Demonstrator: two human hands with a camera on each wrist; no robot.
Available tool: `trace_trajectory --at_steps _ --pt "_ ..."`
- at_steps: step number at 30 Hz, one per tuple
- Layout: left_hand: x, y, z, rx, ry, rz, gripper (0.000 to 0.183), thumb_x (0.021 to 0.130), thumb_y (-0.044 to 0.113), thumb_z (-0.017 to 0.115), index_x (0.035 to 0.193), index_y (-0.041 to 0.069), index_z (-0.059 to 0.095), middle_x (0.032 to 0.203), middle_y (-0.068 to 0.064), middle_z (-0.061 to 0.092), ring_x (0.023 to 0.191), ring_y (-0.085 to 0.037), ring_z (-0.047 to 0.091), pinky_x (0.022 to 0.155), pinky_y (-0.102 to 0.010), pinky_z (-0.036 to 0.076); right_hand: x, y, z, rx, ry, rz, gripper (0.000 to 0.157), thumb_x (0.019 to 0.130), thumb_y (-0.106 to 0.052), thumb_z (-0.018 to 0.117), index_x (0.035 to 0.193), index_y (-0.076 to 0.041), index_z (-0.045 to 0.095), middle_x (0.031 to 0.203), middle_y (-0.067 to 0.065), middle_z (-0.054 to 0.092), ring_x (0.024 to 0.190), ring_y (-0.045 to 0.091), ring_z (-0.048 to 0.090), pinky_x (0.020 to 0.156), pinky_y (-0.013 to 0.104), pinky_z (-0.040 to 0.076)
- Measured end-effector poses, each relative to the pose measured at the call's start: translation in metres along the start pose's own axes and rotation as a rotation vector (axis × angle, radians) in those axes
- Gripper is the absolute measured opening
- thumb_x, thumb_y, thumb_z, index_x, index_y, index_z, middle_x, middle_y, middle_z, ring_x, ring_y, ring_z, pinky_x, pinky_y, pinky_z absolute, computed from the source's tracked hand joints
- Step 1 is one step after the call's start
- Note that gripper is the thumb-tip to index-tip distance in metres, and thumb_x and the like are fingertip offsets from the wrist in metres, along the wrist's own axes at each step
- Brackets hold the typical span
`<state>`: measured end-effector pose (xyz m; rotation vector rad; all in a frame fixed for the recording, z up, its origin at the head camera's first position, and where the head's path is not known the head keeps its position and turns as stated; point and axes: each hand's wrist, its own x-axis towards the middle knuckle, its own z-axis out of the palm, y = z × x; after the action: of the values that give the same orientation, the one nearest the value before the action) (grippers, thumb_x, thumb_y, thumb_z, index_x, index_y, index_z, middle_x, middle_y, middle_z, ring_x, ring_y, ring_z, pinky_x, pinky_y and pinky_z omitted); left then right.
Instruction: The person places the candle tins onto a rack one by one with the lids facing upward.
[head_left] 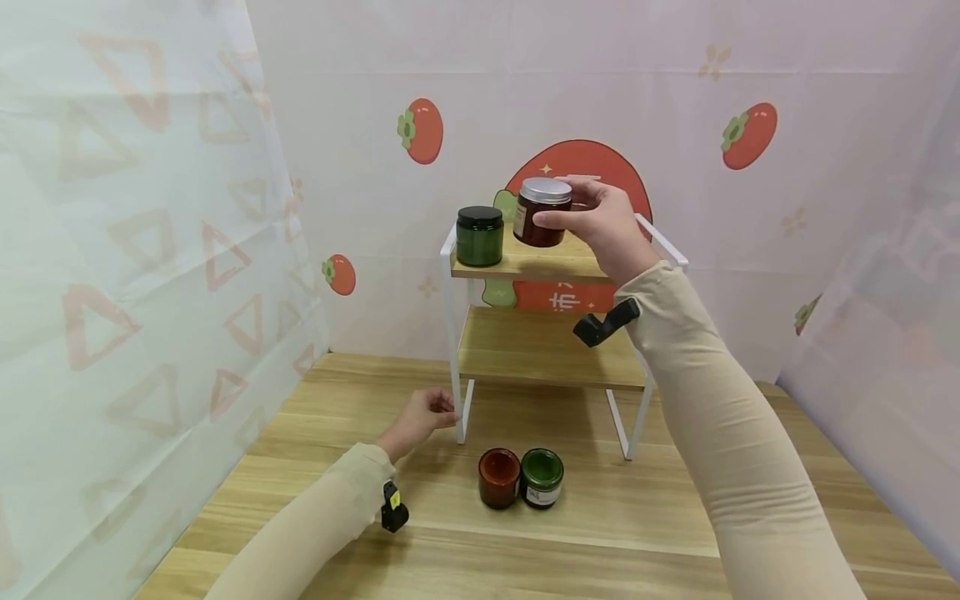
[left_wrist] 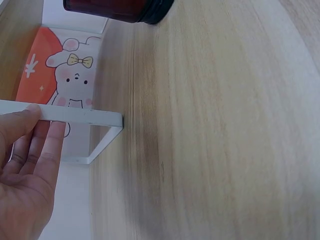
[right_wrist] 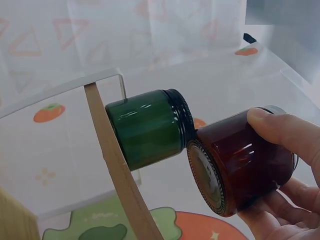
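My right hand grips an amber-brown jar with a silver lid, thumb in front, over the upper shelf board. In the right wrist view its round base faces the shelf, off the board. A green jar with a black lid stands on that board's left end, just beside it. Low at the left, my left hand pinches the white front leg of the shelf rack between thumb and fingers.
On the table, in front of the rack, a red-brown jar and a labelled green jar stand side by side. The red-brown one rests on its black lid. A lower shelf board spans the rack. Patterned cloth hangs behind.
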<state>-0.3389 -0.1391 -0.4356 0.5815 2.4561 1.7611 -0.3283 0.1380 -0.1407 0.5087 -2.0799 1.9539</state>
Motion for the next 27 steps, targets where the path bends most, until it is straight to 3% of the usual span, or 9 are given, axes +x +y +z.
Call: trace_trajectory --at_steps 6,27 --pt "0.001 0.0 0.0 0.004 0.008 0.002 0.017 0.087 -0.004 0.066 0.099 -0.012 0.058 0.088 -0.012 0.063 0.079 -0.013 0.059 0.073 -0.026 0.055 0.003 0.004 0.003 -0.042 0.014 0.038 0.061 0.078 -0.006 0.079 0.134 -0.01 0.056 0.12 0.005 0.061 0.112 0.017 0.055 0.102 0.033 0.043" --pt "-0.001 0.001 -0.001 0.013 0.013 -0.002 0.02 0.087 -0.003 0.066 0.102 -0.014 0.057 0.088 -0.01 0.063 0.08 -0.013 0.06 0.073 -0.026 0.055 0.006 0.026 0.01 -0.141 0.019 0.032 0.058 0.078 -0.01 0.08 0.131 -0.007 0.057 0.116 0.005 0.06 0.107 0.017 0.054 0.094 0.03 0.048"
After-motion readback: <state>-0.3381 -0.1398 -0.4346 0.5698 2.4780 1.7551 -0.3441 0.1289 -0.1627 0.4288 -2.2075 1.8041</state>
